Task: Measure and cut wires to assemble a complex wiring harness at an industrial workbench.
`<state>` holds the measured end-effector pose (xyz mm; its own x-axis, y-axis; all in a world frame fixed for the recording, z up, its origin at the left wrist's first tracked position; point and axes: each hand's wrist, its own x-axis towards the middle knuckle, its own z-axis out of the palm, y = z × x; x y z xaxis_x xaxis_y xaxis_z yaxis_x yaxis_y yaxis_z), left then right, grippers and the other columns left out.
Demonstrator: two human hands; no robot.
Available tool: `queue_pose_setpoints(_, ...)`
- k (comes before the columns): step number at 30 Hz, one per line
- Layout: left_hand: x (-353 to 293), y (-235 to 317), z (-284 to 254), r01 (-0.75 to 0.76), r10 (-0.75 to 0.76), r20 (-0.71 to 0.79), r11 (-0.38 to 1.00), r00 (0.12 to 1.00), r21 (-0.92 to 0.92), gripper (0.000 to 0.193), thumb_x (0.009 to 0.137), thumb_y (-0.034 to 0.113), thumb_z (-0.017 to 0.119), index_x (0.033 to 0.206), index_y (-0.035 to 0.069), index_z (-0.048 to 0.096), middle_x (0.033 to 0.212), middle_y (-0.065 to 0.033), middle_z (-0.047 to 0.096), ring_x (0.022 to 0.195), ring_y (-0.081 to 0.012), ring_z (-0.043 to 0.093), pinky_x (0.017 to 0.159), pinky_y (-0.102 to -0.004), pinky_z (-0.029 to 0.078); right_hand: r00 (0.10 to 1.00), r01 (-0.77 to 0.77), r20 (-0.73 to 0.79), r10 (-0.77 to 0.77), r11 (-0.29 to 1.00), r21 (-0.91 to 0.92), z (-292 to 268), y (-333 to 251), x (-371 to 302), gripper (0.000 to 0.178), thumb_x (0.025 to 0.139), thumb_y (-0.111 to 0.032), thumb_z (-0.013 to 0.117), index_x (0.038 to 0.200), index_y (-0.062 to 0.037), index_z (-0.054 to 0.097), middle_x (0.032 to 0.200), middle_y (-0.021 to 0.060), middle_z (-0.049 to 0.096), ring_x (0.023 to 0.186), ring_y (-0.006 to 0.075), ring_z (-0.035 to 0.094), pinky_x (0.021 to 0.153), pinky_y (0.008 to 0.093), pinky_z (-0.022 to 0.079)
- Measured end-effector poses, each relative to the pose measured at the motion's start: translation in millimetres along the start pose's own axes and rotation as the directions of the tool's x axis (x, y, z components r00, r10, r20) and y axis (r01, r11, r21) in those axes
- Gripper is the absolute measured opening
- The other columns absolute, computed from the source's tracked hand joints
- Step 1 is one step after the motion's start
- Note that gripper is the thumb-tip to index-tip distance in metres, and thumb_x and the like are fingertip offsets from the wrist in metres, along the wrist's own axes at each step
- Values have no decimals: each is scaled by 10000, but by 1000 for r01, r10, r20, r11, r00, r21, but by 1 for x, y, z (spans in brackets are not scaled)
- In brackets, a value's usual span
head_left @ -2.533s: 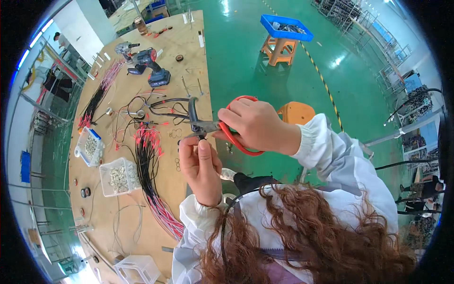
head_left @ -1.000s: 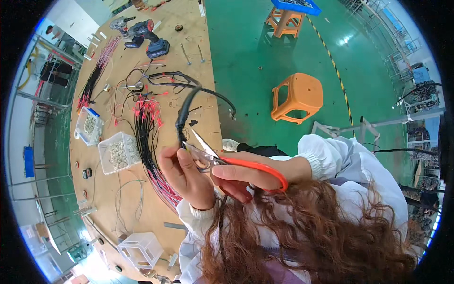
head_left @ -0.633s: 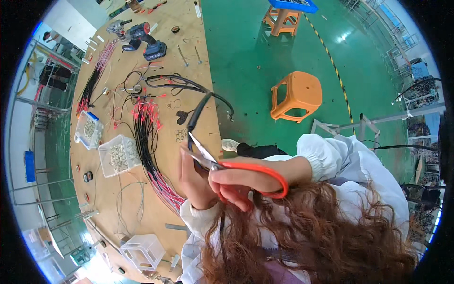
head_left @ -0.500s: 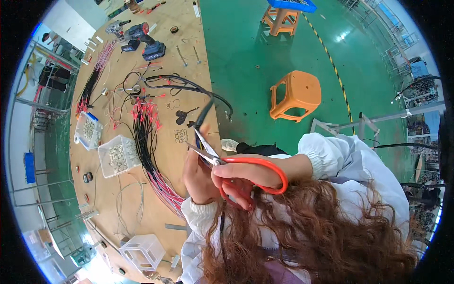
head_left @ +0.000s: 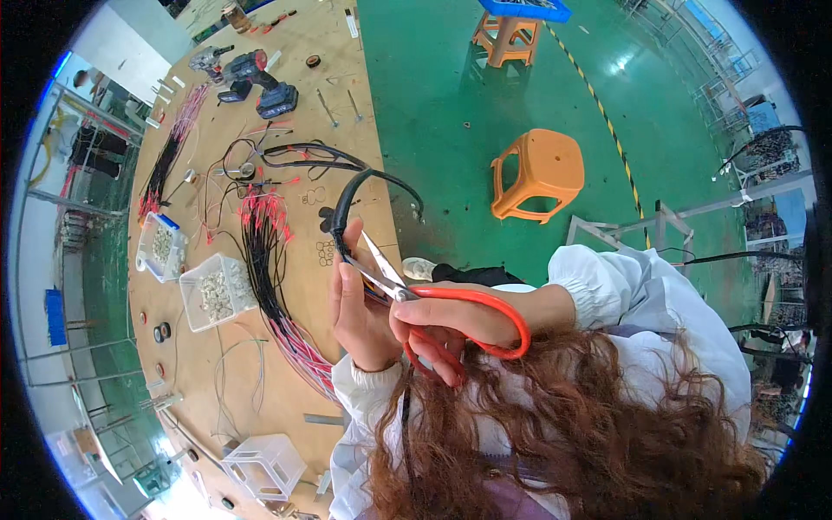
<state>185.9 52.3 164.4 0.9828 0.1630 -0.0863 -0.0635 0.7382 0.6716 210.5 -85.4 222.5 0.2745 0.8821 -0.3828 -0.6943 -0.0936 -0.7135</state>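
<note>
Some fingers of the left hand [head_left: 362,329] pinch a black-sheathed cable [head_left: 345,201]; to its right, the right hand [head_left: 459,321] curls its fingers around red-handled scissors [head_left: 401,295], blades parted

Shiny metal, coloured plastic, matt wood and cloth.
The scissors [head_left: 400,295] have smooth, bright metal blades and glossy red handles that look like plastic; the black cable [head_left: 349,192] beside them looks like smooth, faintly shining rubber or plastic. The table [head_left: 195,390] appears matt, pale wood board; the green floor [head_left: 438,87] is glossy. On the right, the orange stool [head_left: 556,161] is smooth plastic and the white sleeve [head_left: 602,277] creased cloth.
</note>
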Motion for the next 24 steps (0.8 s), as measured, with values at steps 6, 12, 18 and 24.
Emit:
queue_pose_setpoints(6, -6, 7, 20, -41, 51, -76, 991, 996, 130, 384, 937, 204, 293, 1241, -23, 356, 1206, -78, 456, 701, -68, 504, 569, -195, 405, 1000, -28, -7, 28, 998, 60, 1, 2, 0, 348, 902, -355, 318, 847, -31, 433, 603, 73, 500, 441, 186, 523, 437, 277, 416)
queue_pose_setpoints(12, -7, -2, 5, -163, 208, -79, 907, 975, 388, 359, 942, 197, 312, 1209, -30, 388, 1186, -104, 481, 675, -57, 495, 545, -180, 397, 999, -14, -32, 17, 996, 86, 7, 5, 1, 345, 905, -350, 328, 838, -29, 434, 592, 73, 498, 438, 186, 521, 434, 275, 414)
queue_pose_setpoints(18, -13, -2, 6, -135, 214, -100, 851, 972, 507, 351, 937, 194, 344, 1189, -44, 403, 1163, -110, 499, 654, -29, 476, 535, -165, 382, 991, 77, -111, -73, 996, 37, 9, 9, 2, 339, 907, -349, 333, 829, -34, 432, 577, 65, 489, 434, 170, 514, 420, 259, 399)
queue_pose_setpoints(24, -12, -6, 4, -214, 297, -90, 838, 951, 502, 343, 939, 196, 341, 1172, -41, 423, 901, -43, 552, 563, -15, 402, 464, -161, 305, 990, 110, -88, -108, 994, 10, 8, 13, 3, 340, 910, -370, 335, 865, -47, 434, 608, 52, 499, 481, 139, 517, 449, 252, 397)
